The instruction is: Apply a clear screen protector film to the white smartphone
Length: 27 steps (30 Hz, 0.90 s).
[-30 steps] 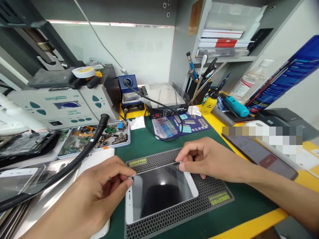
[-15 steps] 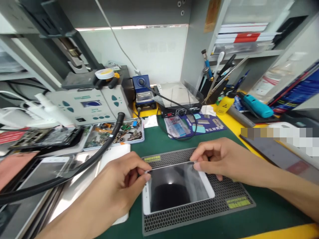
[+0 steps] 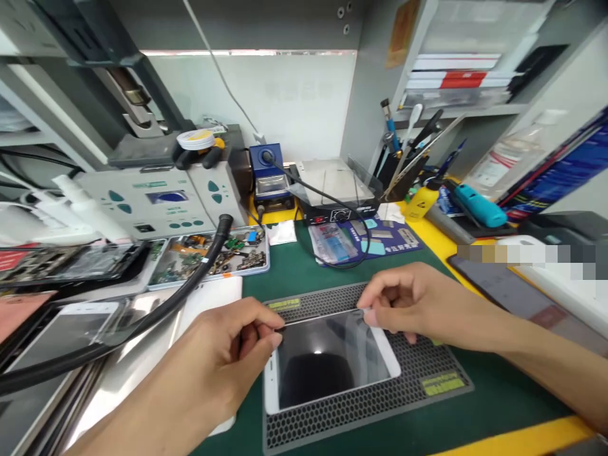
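A white-framed smartphone [image 3: 327,361] with a dark, glossy screen lies face up on a black honeycomb-patterned mat [image 3: 332,408]. My left hand [image 3: 237,348] pinches at the phone's far left corner, thumb and forefinger close together. At the far right corner, my right hand [image 3: 403,301] does likewise, with its thumb by the screen edge and the other fingers curled. The fingertips cover both corners. Whether a thin film also lies between them is too small to tell.
A black hose [image 3: 190,285] arches across the left side, over stacked phone parts. Behind are a tray [image 3: 209,278] of small circuit boards, a grey control unit [image 3: 156,202] and a flat heating plate [image 3: 337,183]. A yellow bottle [image 3: 422,201] and teal tool [image 3: 482,206] stand right.
The view has shifted slightly, so the phone and mat appear a little further left. Both hands keep their pinch at the phone's far corners.
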Tool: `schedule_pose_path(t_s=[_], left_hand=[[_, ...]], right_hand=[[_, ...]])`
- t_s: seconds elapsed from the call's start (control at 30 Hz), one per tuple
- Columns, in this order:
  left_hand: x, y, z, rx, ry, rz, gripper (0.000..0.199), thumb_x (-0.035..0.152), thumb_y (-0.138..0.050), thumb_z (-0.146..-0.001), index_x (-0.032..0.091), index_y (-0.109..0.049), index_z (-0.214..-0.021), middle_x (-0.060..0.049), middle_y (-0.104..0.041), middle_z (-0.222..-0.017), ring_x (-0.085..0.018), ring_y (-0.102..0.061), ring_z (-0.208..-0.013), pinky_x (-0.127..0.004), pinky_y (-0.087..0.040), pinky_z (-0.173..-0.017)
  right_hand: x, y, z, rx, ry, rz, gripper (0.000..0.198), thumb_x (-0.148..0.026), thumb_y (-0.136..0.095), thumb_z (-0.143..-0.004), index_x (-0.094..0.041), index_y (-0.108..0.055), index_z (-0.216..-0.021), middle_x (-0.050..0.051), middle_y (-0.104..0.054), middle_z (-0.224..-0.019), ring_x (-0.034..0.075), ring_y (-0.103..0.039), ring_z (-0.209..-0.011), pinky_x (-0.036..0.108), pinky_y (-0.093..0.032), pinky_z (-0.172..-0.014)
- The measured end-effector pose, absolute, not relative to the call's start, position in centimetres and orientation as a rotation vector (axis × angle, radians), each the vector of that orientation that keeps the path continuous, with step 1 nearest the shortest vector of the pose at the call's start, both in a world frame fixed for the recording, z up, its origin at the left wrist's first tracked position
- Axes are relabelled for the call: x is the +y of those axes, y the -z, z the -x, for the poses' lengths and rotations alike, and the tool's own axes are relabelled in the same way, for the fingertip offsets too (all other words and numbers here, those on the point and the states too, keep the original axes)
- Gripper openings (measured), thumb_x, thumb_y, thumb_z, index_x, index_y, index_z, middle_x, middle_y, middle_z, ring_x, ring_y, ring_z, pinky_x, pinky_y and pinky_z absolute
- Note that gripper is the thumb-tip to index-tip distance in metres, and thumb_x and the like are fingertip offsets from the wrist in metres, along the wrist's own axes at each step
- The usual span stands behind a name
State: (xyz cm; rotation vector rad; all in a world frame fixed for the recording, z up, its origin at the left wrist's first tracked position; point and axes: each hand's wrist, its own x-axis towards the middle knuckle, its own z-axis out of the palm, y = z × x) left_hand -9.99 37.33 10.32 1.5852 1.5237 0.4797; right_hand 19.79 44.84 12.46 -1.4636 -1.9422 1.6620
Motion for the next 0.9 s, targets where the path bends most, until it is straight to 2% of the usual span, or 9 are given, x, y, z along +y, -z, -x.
schedule_pose_path(t_s=[0.2, 0.37, 0.53, 0.7, 0.9], left_hand=[[37.4, -8.5, 10.4, 1.518, -0.491, -1.582, 0.038, 0.060, -0.055, -0.094, 0.027, -0.068, -0.108, 0.001, -0.061, -0.073, -0.015, -0.055, -0.064, -0.022, -0.043, -0.051], [37.4, -7.9, 10.5, 1.534, -0.531, -1.628, 0.041, 0.061, -0.058, -0.093, 0.026, -0.070, -0.110, 0.001, -0.060, -0.070, -0.015, -0.055, -0.062, -0.022, -0.044, -0.051], [37.3, -7.5, 10.5, 1.543, -0.579, -1.700, 0.036, 0.057, -0.058, -0.094, 0.026, -0.071, -0.106, 0.002, -0.060, -0.066, -0.014, -0.055, -0.058, -0.021, -0.044, -0.049], [37.5, -6.9, 10.5, 1.499, -0.660, -1.817, 0.029, 0.052, -0.059, -0.095, 0.027, -0.070, -0.105, -0.001, -0.067, -0.078, -0.015, -0.061, -0.063, -0.021, -0.048, -0.050], [37.6, -7.0, 10.2, 1.483, -0.764, -1.926, 0.023, 0.045, -0.061, -0.094, 0.027, -0.073, -0.104, -0.001, -0.067, -0.074, -0.016, -0.065, -0.063, -0.021, -0.049, -0.049]], right_hand=[[45.1, -12.6, -20.0, -1.905, -1.681, 1.428, 0.020, -0.037, -0.078, -0.084, -0.018, -0.075, -0.090, -0.003, -0.059, -0.067, 0.008, -0.047, -0.052, 0.018, -0.047, -0.044], [45.3, -12.3, -20.2, -1.908, -1.698, 1.409, 0.019, -0.034, -0.078, -0.085, -0.017, -0.075, -0.090, -0.003, -0.060, -0.066, 0.007, -0.049, -0.049, 0.017, -0.045, -0.043], [45.3, -12.5, -20.1, -1.903, -1.696, 1.415, 0.020, -0.034, -0.079, -0.083, -0.016, -0.075, -0.091, -0.003, -0.059, -0.066, 0.007, -0.048, -0.049, 0.018, -0.045, -0.042], [45.1, -12.6, -20.0, -1.907, -1.677, 1.443, 0.020, -0.034, -0.079, -0.083, -0.016, -0.075, -0.090, -0.002, -0.060, -0.067, 0.008, -0.049, -0.052, 0.018, -0.046, -0.042], [45.1, -12.1, -20.3, -1.909, -1.665, 1.421, 0.022, -0.037, -0.079, -0.084, -0.017, -0.075, -0.093, -0.002, -0.059, -0.067, 0.009, -0.050, -0.054, 0.018, -0.046, -0.041]])
